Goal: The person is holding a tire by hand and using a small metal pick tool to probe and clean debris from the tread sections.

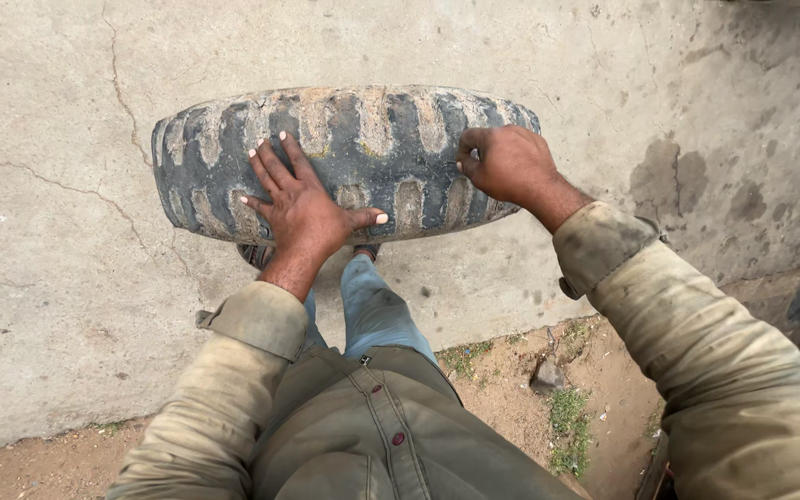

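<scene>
Rubber, worn and dusted with dried mud, made up the big black lugged tyre (354, 157) that we had standing upright on its tread on the grey cracked concrete slab (67, 306), just in front of our feet and well back from the slab's near edge, where the concrete gave way to bare brown dirt (520, 407) with tufts of grass. We saw the tyre from above, its chunky tread blocks facing us.

Our left hand (300, 208) lay flat on the tread, left of the tyre's middle, fingers spread wide and the thumb stretched out toward the right; it pressed against the rubber without closing round anything. Our right hand (506, 165) rested on the tread nearer the tyre's right end, its fingers curled inward over a tread block in a loose hooked hold. We could not tell how firmly those fingers gripped.

Both arms wore dirty olive long sleeves (696, 343) with rolled cuffs. Below the left hand, a blue-jeaned leg (377, 310) reached down to the tyre's near side. A small grey stone (546, 375) lay in the dirt by the slab's edge.
</scene>
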